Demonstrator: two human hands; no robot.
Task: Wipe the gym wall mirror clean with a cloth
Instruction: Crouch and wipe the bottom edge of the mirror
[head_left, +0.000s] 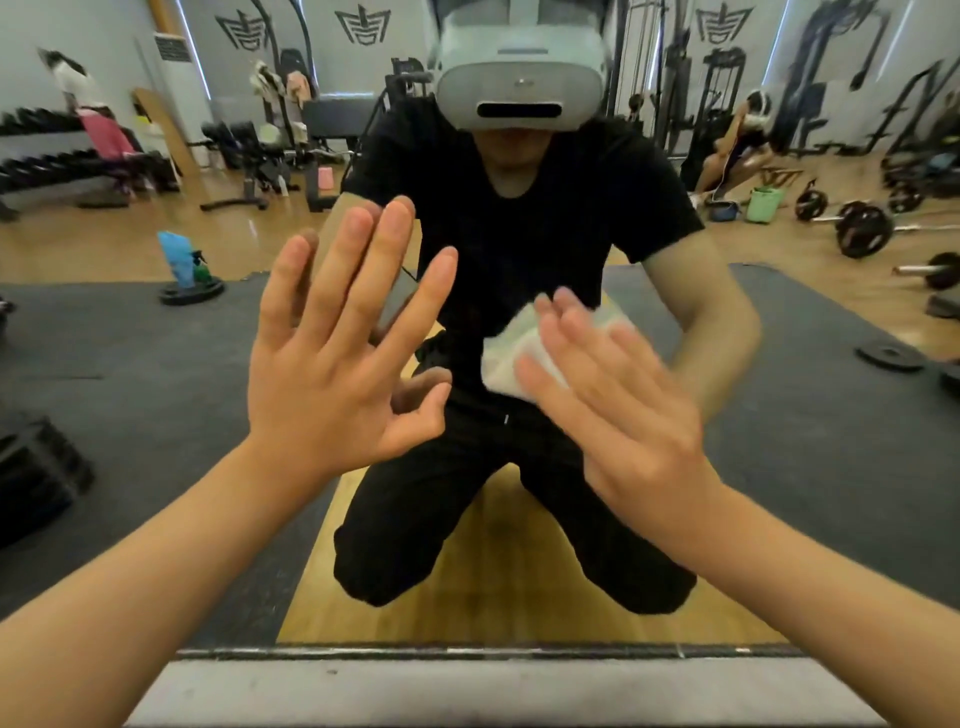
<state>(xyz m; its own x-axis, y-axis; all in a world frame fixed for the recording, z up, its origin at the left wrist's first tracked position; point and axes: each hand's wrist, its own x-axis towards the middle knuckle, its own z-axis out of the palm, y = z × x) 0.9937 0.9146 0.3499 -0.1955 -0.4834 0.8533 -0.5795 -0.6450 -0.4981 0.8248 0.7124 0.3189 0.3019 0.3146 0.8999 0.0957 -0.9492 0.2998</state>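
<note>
Both hands up against the gym mirror (805, 467), cloth (511, 353) pinned under the right.

Spreads the left hand (332, 364) flat on the glass, fingers straight and fanned, holding nothing. Presses the right hand (618, 415) just beside it, fingers straight and motion-blurred, trapping the crumpled white cloth against the mirror: cloth beneath the fingertips, sticking out above and to their left, near the left hand but apart from it. Farther out, in the reflection: a kneeling person in black with a grey headset (519, 78), a dark mat (130, 364), a green spray bottle (200, 265) standing on a weight plate (192, 293) at left, barbells (862, 228) on the wooden floor at right. Below the mirror's lower edge, a pale ledge (467, 691).
</note>
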